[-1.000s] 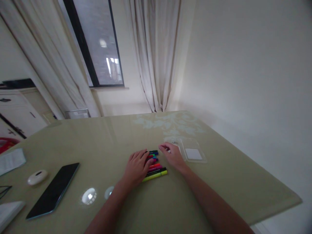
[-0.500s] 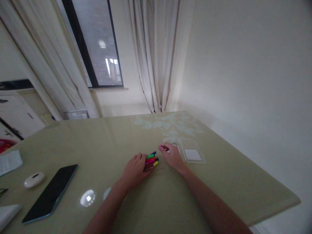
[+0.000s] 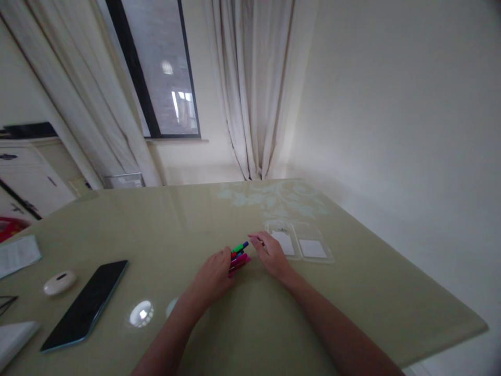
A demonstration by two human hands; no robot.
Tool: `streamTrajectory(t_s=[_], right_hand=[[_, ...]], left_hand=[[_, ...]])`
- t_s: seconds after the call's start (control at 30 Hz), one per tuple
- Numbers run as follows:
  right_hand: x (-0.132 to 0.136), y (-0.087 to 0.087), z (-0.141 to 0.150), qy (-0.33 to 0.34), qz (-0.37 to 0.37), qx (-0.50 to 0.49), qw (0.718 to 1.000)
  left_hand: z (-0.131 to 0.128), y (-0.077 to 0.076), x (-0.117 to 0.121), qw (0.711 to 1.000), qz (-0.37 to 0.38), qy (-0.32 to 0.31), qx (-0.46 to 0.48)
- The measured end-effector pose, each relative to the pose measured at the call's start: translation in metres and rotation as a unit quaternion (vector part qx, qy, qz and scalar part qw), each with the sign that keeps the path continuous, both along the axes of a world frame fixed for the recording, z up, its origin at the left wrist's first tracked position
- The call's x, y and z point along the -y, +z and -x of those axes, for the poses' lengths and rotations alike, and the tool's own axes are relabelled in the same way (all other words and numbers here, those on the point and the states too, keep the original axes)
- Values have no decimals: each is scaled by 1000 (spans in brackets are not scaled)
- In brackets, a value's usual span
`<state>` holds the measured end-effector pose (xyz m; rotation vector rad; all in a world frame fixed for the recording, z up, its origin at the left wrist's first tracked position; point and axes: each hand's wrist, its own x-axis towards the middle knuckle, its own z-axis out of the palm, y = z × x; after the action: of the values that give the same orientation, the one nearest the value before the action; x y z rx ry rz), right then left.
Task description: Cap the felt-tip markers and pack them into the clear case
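My left hand [image 3: 213,275] is closed round a bundle of coloured marker pens [image 3: 239,255], whose green, blue and pink ends stick out to the right of my fingers, just above the olive table [image 3: 242,324]. My right hand [image 3: 270,254] hovers just right of the pen tips with its fingers loosely curled; I see nothing in it. A clear plastic case [image 3: 299,246], lying open with two white cards inside, sits right beside my right hand.
At the left of the table lie a dark phone [image 3: 84,305], a white oval object [image 3: 59,282], folded papers [image 3: 18,253] and a white book corner [image 3: 13,337]. A window with curtains [image 3: 254,89] lies beyond the far edge; a wall runs along the right.
The pens lay spread in a row under both hands a second ago. My left hand has gathered them into one bundle and gripped them. My right hand moved slightly left, off the case.
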<state>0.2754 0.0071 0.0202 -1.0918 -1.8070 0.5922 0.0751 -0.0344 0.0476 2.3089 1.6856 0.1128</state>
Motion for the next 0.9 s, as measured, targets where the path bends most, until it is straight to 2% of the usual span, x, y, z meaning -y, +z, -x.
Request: streamTrajectory(t_s=[0.13, 0.23, 0.37, 0.43, 0.5, 0.6, 0.7, 0.8, 0.9], right_hand=[[3, 3, 1, 1, 0, -45, 999], [4, 6, -1, -16, 0, -75, 997], [3, 7, -3, -36, -8, -89, 995], [3, 7, -3, -37, -12, -89, 995], [3, 7, -3, -36, -17, -86, 996], [4, 7, -3, -31, -27, -73, 996], [9, 10, -2, -21, -45, -50, 998], [16, 14, 0, -20, -90, -11, 996], [25, 19, 6, 29, -150, 66, 986]], left_hand=[[6, -2, -2, 997, -42, 32, 54], [9, -1, -7, 973, -112, 82, 184], [7, -4, -13, 893, -153, 135, 401], [2, -12, -15, 848, -154, 136, 488], [-3, -22, -17, 819, -149, 129, 538], [-11, -38, -20, 806, -113, 120, 569], [-16, -47, -22, 796, -72, 112, 591], [-19, -47, -21, 788, -45, 89, 607], [-21, -41, -15, 806, -32, 45, 589]])
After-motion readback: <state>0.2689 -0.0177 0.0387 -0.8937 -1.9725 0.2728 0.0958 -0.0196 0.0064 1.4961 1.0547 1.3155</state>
